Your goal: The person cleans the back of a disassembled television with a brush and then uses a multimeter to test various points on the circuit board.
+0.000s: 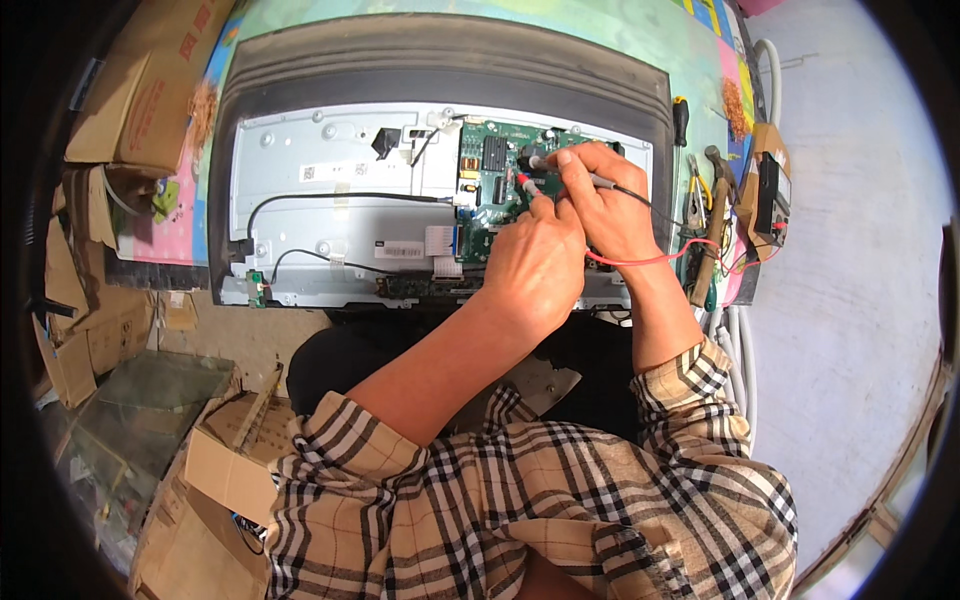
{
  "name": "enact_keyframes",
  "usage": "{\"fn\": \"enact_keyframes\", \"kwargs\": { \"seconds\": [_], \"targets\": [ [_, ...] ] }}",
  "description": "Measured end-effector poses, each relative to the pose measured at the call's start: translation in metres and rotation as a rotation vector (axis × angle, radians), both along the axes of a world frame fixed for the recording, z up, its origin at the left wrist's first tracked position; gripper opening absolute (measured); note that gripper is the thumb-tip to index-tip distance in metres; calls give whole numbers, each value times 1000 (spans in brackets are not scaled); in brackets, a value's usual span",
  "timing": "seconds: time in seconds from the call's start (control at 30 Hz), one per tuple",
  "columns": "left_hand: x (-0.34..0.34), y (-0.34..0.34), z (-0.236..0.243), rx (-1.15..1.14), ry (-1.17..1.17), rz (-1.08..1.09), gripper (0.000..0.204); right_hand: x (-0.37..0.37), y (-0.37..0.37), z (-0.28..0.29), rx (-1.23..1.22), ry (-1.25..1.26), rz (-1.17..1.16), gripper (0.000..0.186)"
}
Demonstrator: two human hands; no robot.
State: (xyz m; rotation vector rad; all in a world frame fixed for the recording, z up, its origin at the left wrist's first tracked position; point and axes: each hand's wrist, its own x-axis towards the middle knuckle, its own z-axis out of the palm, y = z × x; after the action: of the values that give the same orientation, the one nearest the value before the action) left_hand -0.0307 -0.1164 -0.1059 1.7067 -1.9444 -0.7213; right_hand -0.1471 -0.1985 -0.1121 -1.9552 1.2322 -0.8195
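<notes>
A flat-screen panel's back [360, 230] with a white metal plate lies before me, carrying a green circuit board [485, 140] and cables. My left hand [530, 260] is closed on a red test probe [530, 186], its tip on the board. My right hand [605, 200] grips a black test probe [545, 163], its tip also on or just over the board near the other probe. Red and black leads run right toward a dark meter [770, 200] on a cardboard box. Beside the panel lie a screwdriver [680, 120], pliers [696, 195] and a hammer [716, 160].
Cardboard boxes [140, 90] are stacked at the left, with another open box [225, 460] and a glass sheet [150, 410] below. A colourful mat [200, 50] covers the work surface. White tubes [740, 365] stand beside a pale wall [850, 250] on the right.
</notes>
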Motion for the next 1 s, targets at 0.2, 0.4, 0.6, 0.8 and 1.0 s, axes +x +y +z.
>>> {"fn": "enact_keyframes", "kwargs": {
  "seconds": [0.2,0.4,0.6,0.8,1.0],
  "targets": [
    [-10,-1,-6,62,28,43,31,-11,-3,-4,-58,52,19,19],
    [-13,-5,5,107,14,-7,26,-14,-5,-4,-180,123,5,19],
    [-11,-2,6,95,7,-16,24,-12,-3,-5,-199,92,-14,21],
    [-10,-2,0,90,11,-20,25,-12,-2,-8,-222,76,-11,19],
    [-7,-1,5,104,15,-11,24,-8,-1,-7,-219,81,4,19]
  ]
}}
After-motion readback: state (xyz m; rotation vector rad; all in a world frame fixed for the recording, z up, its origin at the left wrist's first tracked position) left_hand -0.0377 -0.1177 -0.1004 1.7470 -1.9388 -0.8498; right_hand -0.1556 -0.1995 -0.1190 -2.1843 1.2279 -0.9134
